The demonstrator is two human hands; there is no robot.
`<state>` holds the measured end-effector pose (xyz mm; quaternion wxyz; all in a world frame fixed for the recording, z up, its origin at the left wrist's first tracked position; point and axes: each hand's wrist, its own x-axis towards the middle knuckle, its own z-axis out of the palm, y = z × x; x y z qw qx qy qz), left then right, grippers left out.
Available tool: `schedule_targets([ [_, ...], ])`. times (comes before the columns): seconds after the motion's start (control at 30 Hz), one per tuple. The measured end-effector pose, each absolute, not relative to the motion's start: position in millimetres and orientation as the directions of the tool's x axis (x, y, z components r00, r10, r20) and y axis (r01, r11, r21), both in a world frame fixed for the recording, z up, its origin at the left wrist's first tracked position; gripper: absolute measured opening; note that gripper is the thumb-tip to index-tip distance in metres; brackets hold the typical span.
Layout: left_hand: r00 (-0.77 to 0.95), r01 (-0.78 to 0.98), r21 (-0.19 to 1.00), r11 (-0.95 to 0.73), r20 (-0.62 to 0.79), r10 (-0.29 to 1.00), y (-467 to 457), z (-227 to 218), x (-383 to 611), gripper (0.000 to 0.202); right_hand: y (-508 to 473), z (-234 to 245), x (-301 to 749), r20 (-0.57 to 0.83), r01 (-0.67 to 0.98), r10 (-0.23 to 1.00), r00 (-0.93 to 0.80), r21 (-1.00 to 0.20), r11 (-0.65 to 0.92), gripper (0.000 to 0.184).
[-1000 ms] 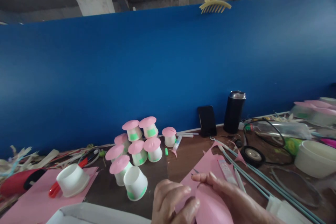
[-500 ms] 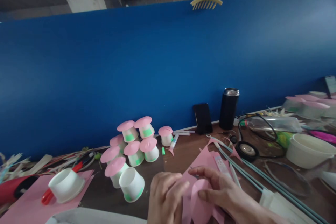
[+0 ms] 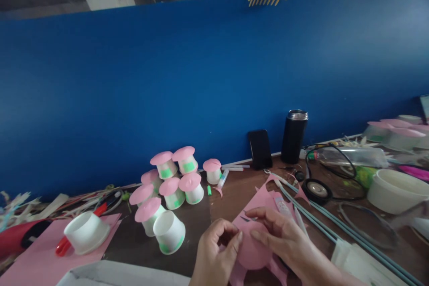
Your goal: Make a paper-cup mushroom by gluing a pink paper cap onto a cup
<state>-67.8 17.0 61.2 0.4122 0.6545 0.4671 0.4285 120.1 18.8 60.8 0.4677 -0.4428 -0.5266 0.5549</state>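
Low in the middle of the view, my left hand (image 3: 216, 252) and my right hand (image 3: 284, 239) both pinch a round pink paper piece (image 3: 252, 250). They hold it just above a cut pink paper sheet (image 3: 264, 199) lying on the brown table. My left fingers curl on the piece's left edge and my right fingers press its top. To the left stands a heap of white paper cups with pink caps (image 3: 170, 178). One bare white cup (image 3: 169, 232) stands upside down nearest my left hand.
A black flask (image 3: 294, 136) and a dark phone (image 3: 260, 149) lean at the blue wall. Grey rods (image 3: 321, 225), a tape roll (image 3: 317, 190), cables and a white bowl (image 3: 395, 190) lie to the right. Another white cup (image 3: 86, 231) and red scissors (image 3: 63, 246) lie on pink paper at the left.
The pink piece was curled between my fingers; now its round face lies flat toward me. Both hands have risen a little in the view and stayed together.
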Motion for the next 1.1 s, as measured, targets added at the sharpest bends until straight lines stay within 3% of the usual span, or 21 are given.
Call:
schedule_targets([
  [0.1, 0.192, 0.25, 0.942, -0.224, 0.178, 0.965, 18, 61, -69, 0.028, 19, 64, 119, 0.011, -0.019, 0.987, -0.162, -1.0, 0.008, 0.028],
  [0.4, 0.245, 0.309, 0.893, -0.327, 0.258, 0.935, 16, 67, -69, 0.022, 19, 71, 119, 0.025, 0.05, 0.989, -0.142, -0.998, 0.033, 0.027],
  [1.1, 0.208, 0.344, 0.898, -0.275, 0.212, 0.955, 13, 72, -65, 0.02, 15, 77, 118, 0.005, 0.118, 0.983, -0.182, -0.993, 0.027, 0.028],
])
